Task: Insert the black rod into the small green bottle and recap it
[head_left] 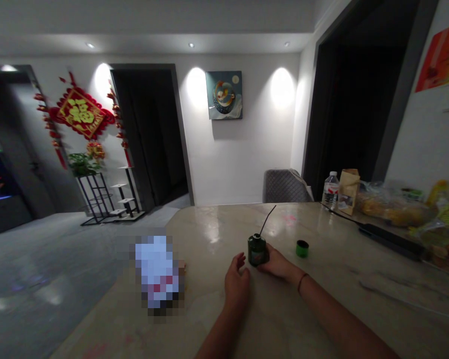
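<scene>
A small dark green bottle (257,255) stands on the table (209,319), with a thin black stick (268,219) leaning out of its neck to the upper right. My right hand (280,263) grips the bottle from its right side; some of its fingers are hidden behind the glass. To the left of the bottle, my left hand (237,280) rests with the thumb apart from loosely curved fingers, close to the bottle but holding nothing. A short green cap (302,248) with a dark inside sits on the tabletop, right of my right hand.
A blurred-out white and blue thing (157,269) is at the table's left side. Along the right lie a black power strip (391,241), a water bottle (331,191), a paper bag (347,192) and plastic-bagged food (392,204). A grey chair (285,186) stands beyond the far edge.
</scene>
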